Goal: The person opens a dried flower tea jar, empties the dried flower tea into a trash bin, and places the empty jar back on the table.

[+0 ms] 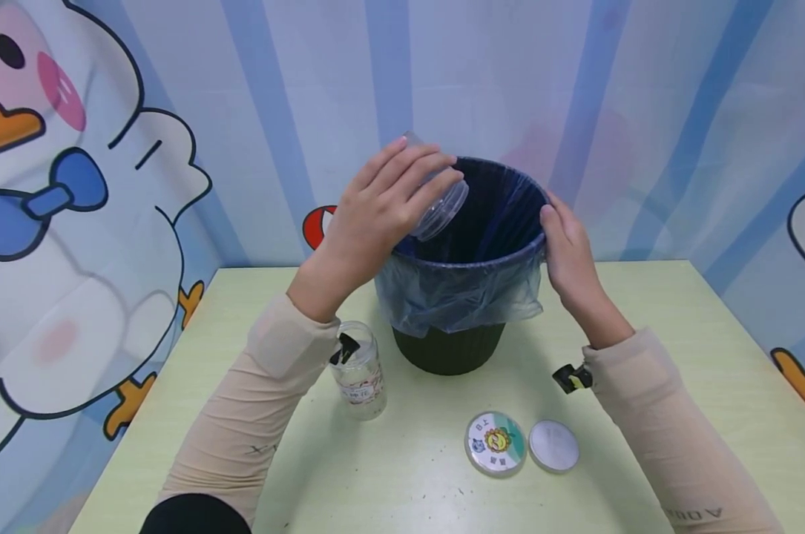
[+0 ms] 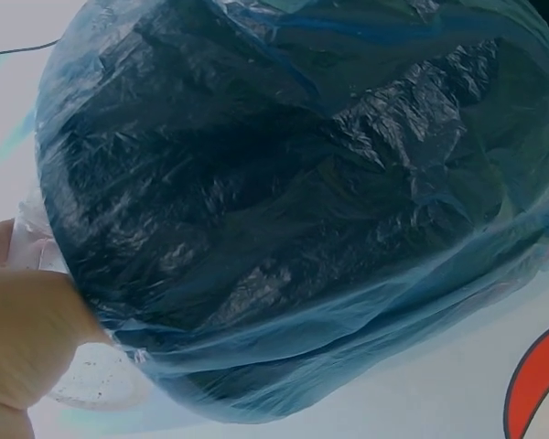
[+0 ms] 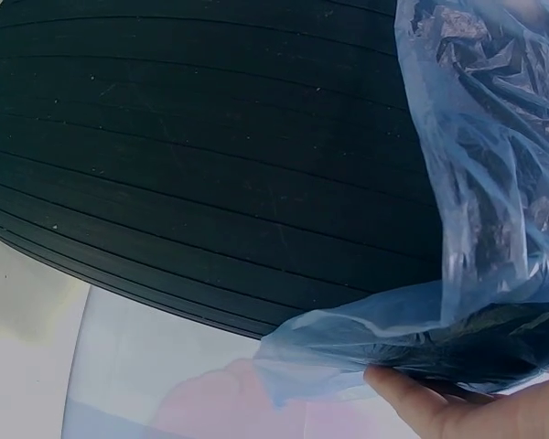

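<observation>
My left hand [image 1: 395, 193] grips a clear plastic jar [image 1: 444, 210], tipped with its mouth over the opening of a black trash bin [image 1: 445, 350]. In the left wrist view, small dark specks show on the jar [image 2: 96, 377], and the bin's lined side fills most of the picture. A blue plastic bag [image 1: 462, 297] lines the bin and folds down over its rim. On the far right of that rim, my right hand [image 1: 569, 252] holds on, its thumb on top; the right wrist view shows its fingers [image 3: 407, 395] against the bag. The bin leans on the table.
A second clear jar [image 1: 362, 378] with a printed label stands lidless by my left forearm. Two round lids, one with a sun picture [image 1: 495, 443] and one plain white [image 1: 554, 446], lie at the front of the pale table [image 1: 642, 311]. Dark crumbs are scattered nearby.
</observation>
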Tool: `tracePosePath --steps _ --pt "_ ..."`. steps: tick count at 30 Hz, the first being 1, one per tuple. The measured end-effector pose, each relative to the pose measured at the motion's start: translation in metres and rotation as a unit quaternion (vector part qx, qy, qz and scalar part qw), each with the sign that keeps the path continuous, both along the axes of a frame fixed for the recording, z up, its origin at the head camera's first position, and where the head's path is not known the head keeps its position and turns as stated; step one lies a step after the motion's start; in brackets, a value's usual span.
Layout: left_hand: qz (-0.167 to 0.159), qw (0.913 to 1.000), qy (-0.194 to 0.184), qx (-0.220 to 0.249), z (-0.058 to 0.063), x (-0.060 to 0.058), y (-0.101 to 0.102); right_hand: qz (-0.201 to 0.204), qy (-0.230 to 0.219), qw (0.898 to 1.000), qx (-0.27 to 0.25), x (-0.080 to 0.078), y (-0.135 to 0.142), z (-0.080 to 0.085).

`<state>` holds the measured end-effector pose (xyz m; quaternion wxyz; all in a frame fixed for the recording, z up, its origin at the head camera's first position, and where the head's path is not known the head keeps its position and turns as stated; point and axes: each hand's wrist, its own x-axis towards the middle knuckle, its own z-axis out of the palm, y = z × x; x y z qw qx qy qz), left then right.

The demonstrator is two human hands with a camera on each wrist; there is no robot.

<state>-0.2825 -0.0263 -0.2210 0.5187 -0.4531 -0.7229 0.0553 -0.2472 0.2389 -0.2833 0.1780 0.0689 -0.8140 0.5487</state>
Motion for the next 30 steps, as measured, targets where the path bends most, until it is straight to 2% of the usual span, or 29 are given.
tracePosePath --steps 4,12,19,30 --pt "-0.005 0.9995 -0.012 0.029 -0.001 0.000 -0.001 0.004 -0.010 1.000 -0.008 0.001 0.001 0.002" --pt "-0.011 0.9902 -0.090 0.107 -0.002 0.003 -0.006 0.009 -0.042 0.998 -0.044 0.003 0.001 0.000" --pt "-0.006 0.9827 -0.098 0.157 -0.003 0.003 -0.010 0.030 -0.059 0.993 -0.099 0.007 0.001 -0.006" --pt "0.007 0.9726 -0.121 0.199 -0.004 0.009 -0.020 0.061 -0.059 0.984 -0.158 0.013 0.002 -0.011"
